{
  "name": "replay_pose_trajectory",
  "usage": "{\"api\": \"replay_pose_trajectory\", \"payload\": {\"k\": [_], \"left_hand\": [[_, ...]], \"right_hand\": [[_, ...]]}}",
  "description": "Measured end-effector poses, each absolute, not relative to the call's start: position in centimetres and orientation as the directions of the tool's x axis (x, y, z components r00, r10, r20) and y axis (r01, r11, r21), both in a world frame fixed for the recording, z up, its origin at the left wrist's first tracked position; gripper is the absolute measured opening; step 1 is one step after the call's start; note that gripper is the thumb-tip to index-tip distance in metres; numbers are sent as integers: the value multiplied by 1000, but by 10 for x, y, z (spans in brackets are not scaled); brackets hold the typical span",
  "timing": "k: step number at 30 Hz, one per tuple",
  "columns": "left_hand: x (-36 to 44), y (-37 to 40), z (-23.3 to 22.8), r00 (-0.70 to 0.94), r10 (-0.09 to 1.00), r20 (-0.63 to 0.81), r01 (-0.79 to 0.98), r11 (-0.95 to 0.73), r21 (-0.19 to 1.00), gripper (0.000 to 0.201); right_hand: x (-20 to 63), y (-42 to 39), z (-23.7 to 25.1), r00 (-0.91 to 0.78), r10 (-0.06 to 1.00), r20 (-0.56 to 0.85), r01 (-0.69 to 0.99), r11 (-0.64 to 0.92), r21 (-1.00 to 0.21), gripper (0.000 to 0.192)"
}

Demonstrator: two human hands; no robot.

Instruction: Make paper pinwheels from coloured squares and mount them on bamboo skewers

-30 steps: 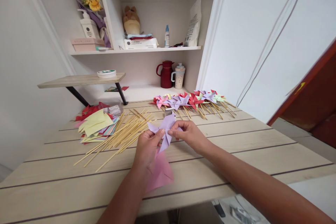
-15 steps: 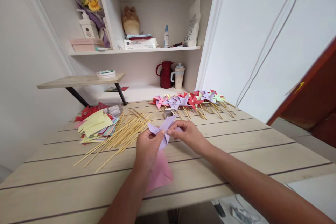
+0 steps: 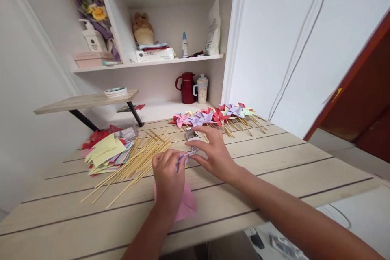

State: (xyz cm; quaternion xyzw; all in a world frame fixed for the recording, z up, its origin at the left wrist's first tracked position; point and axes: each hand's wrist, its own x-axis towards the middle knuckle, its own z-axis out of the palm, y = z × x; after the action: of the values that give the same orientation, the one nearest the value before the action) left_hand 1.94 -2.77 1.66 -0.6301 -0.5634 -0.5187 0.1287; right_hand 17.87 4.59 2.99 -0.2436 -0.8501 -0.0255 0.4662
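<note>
My left hand [image 3: 168, 175] pinches a folded purple paper pinwheel [image 3: 182, 157], now seen nearly edge-on and partly hidden by the fingers. Beside it, my right hand [image 3: 217, 151] has its fingers spread, with the thumb close to the pinwheel's right side; whether it touches the paper I cannot tell. Just beyond those fingertips is a small open box [image 3: 191, 134] with shiny little pieces in it. A pink paper sheet [image 3: 188, 203] lies on the table, partly under my left wrist.
Thin wooden sticks [image 3: 138, 160] lie loose left of my hands, beside a stack of coloured paper [image 3: 105, 152]. Finished pinwheels on sticks [image 3: 219, 117] line the back right. Behind stand a red jug [image 3: 188, 88], a cup [image 3: 202, 89] and a small raised shelf [image 3: 76, 102].
My right hand has let go of the pinwheel's blade and spread its fingers near the small box. The pinwheel has tilted edge-on in my left hand. The view has shifted slightly right.
</note>
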Motion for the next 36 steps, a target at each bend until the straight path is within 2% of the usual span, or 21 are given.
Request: {"api": "replay_pose_trajectory", "payload": {"k": [4, 9, 12, 14, 16, 19, 22, 25, 28, 31, 36], "left_hand": [[20, -29, 17, -94, 556, 826, 878, -345, 332, 14], [22, -29, 17, -49, 540, 840, 878, -378, 294, 14], [23, -28, 18, -87, 572, 816, 861, -368, 350, 11], [24, -28, 18, -147, 590, 794, 835, -357, 419, 7], [24, -27, 18, -226, 597, 770, 783, -359, 508, 24], [24, -25, 19, -375, 613, 695, 627, -384, 677, 59], [22, -21, 19, -502, 679, 536, 389, -376, 841, 85], [20, -17, 19, -507, 803, 313, 118, -294, 948, 99], [22, -18, 20, -388, 906, 170, -82, -218, 972, 87], [26, -23, 25, -292, 946, 139, -177, -196, 964, 61], [31, -28, 33, -325, 945, 40, -290, -140, 947, 45]], "right_hand": [[175, 47, 27, -492, 363, 792, 403, 901, -162, 7], [175, 49, 26, -459, 371, 807, 352, 910, -218, 15], [175, 49, 26, -465, 436, 771, 291, 897, -332, 14], [174, 49, 27, -452, 528, 719, 230, 847, -479, 10], [174, 51, 29, -408, 668, 623, 151, 722, -675, 2], [174, 54, 32, -381, 857, 347, -19, 369, -929, 20], [175, 56, 35, -395, 907, 147, -165, 87, -982, 32], [176, 56, 38, -371, 922, 108, -226, 23, -974, 32], [176, 54, 40, -382, 919, 101, -225, 14, -974, 29], [176, 51, 41, -418, 902, 104, -211, 15, -977, 27], [174, 47, 40, -479, 873, 96, -206, -5, -978, 23]]}}
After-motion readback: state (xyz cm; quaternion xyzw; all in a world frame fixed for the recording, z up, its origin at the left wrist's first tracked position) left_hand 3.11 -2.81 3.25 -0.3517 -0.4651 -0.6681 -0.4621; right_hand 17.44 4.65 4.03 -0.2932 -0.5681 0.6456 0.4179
